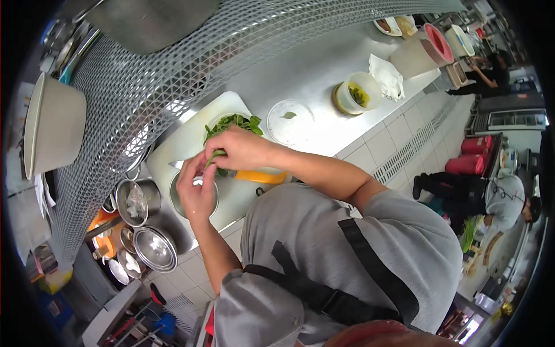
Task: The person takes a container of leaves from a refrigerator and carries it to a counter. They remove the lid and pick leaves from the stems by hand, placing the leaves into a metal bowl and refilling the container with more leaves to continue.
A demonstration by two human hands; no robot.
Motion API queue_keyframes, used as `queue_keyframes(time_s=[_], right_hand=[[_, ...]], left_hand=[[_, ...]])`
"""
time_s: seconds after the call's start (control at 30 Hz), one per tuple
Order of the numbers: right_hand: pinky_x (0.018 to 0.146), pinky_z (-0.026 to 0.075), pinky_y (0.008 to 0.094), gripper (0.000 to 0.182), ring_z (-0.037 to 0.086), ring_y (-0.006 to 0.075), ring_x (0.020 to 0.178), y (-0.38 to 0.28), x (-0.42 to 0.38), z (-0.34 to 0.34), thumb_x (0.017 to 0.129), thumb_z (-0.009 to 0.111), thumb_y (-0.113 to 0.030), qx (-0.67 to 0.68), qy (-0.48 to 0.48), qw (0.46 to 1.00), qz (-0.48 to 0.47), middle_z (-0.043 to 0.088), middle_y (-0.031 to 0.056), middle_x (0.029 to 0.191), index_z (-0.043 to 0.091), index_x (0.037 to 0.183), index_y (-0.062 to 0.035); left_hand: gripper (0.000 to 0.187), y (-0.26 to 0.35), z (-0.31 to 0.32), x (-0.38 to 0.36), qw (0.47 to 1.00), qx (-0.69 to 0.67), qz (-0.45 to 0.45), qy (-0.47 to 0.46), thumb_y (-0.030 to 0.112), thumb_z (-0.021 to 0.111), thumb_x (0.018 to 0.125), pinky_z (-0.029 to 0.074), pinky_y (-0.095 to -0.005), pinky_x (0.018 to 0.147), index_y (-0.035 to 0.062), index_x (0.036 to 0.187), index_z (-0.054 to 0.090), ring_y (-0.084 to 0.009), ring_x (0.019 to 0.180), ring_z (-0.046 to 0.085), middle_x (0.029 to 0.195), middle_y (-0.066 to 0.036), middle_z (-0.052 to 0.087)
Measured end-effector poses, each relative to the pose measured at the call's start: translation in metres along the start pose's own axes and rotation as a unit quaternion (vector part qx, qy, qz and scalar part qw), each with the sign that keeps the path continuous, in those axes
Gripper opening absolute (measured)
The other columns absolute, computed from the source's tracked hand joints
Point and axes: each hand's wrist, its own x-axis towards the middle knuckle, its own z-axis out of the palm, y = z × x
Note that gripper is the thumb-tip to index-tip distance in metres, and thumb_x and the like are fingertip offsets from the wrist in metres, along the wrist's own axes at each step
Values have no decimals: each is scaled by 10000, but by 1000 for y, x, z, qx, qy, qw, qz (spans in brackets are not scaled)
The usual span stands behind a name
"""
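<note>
My right hand (240, 147) pinches a green leaf (215, 157) on a stem. The fingers of my left hand (195, 188) close on the same leaf from the other side. Under my left hand is a round metal bowl (175, 196), partly covered by it. Just beyond my right hand a bowl heaped with leafy green herbs (250, 123) stands on the white cutting board (173, 141). A knife with a yellow handle (260, 177) lies on the board below my right wrist, its blade partly hidden by my hands.
A clear round lid (278, 128) with a single leaf lies beside the board. Farther right stand a tub of green leaves in liquid (370, 87), a white cloth (386, 78) and a red-lidded container (404, 58). Metal bowls (155, 248) sit at left, below a mesh shelf (115, 87). Two people work at far right.
</note>
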Motion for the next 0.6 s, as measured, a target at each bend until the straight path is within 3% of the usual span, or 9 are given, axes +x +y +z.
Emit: queue_keyframes(time_s=[0.03,0.2,0.33,0.47,0.53,0.57,0.6], right_hand=[[699,517,373,178,674,285,755,-5,0,1,806,698,-160,-3,-30,999,35,692,135,826,669,928,-33],[736,536,362,263,693,273,836,5,3,7,776,735,-189,23,-70,997,6,710,130,894,661,974,-33],[787,537,405,265,671,321,901,20,22,-13,801,707,-206,-214,-44,976,14,701,128,987,670,1021,-63],[896,494,415,388,609,318,1056,-3,41,-9,772,734,-260,-311,-132,939,57,654,136,1113,640,1096,-68],[937,475,424,539,566,335,1123,-12,48,6,717,768,-317,-407,-215,881,113,609,168,1176,598,1165,-69],[941,476,434,666,549,360,1138,-9,52,15,666,790,-364,-433,-248,857,129,587,201,1182,558,1215,-68],[941,476,434,666,549,360,1138,-10,56,23,666,790,-364,-431,-257,857,117,587,201,1182,558,1215,-68]], left_hand=[[183,-10,-2,-6,999,-18,-28,32,13,673,830,492,-287,737,-22,1010,664,-177,795,605,892,-105,639],[109,-24,-22,-26,996,-17,-40,79,5,675,831,480,-276,656,-28,932,651,-164,714,588,852,-95,635],[160,-39,-60,-53,970,191,-91,117,4,707,787,499,-316,649,-1,941,664,-241,703,629,825,-133,647],[268,-61,-71,-71,962,217,-116,119,-1,705,782,520,-348,661,11,1044,654,-261,751,658,894,-137,656],[293,-65,-72,-76,960,219,-123,121,-4,694,795,527,-350,658,11,1083,644,-256,765,665,914,-136,655],[302,-66,-74,-78,960,173,-131,174,-10,678,811,530,-340,649,12,1109,634,-250,773,667,933,-136,655],[311,-68,-78,-83,955,129,-139,228,-15,661,827,533,-331,641,13,1134,624,-243,782,670,951,-136,655]])
